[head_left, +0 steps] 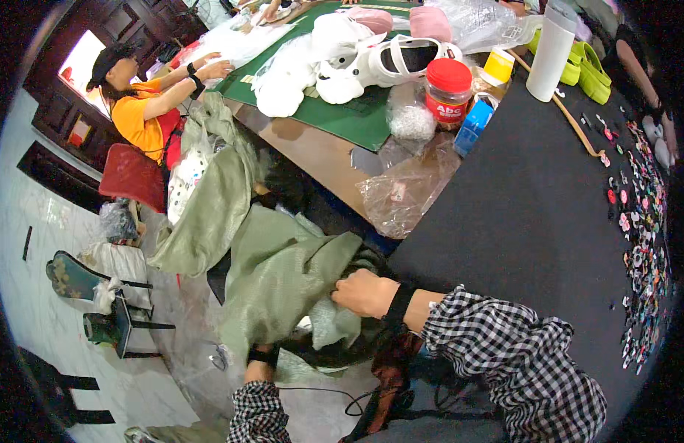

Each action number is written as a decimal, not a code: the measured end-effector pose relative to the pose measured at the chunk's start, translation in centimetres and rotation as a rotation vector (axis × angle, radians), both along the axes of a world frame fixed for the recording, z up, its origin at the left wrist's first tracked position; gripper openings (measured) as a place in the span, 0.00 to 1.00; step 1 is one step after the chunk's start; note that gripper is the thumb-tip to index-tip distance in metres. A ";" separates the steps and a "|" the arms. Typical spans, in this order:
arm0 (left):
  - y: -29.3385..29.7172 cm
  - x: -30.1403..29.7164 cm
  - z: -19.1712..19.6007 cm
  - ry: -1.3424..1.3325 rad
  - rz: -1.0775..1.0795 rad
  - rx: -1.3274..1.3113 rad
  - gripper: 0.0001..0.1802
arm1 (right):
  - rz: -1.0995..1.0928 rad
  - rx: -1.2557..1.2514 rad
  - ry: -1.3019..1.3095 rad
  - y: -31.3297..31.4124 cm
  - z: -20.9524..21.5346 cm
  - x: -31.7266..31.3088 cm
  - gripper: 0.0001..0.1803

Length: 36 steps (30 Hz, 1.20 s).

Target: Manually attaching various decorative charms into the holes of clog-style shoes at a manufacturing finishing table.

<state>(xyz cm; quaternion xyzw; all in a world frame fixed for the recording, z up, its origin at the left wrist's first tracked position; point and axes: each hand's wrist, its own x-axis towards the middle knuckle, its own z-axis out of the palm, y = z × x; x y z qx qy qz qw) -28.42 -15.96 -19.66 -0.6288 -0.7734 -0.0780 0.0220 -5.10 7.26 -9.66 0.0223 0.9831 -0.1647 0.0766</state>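
Right hand (362,293) clutching green sack (283,258); left hand hidden, grip unclear; black tabletop (497,214), marbled wall (57,214).

A red-lidded jar (448,96) stands beside a blue box (472,130).

The left hand is hidden under the green sack (283,255) beyond its black wristband (263,356), and the right hand's (362,292) fingertips are lost in the folds, as is whatever the sack may hold. Along the right rim, many of the small colourful pieces (641,251) are too small to tell apart, and another person's arm (640,74) runs off into the dark border. At the top edge, a co-worker's hand (271,10) is cut off.
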 end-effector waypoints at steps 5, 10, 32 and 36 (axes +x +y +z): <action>0.5 0.7 1.3 -0.027 0.066 0.010 0.26 | 0.137 0.073 -0.004 -2.7 -3.3 -1.1 0.11; -1.6 1.3 1.0 -0.057 0.095 0.048 0.25 | -0.211 -0.281 0.123 -6.6 -14.0 -2.2 0.14; -3.5 0.4 5.6 -0.188 0.204 -0.007 0.23 | -0.149 -0.345 -0.209 -1.4 -6.4 -3.6 0.22; -3.5 1.7 5.9 -0.210 0.229 -0.023 0.22 | -0.044 -0.216 -0.250 -5.0 -3.2 -4.2 0.33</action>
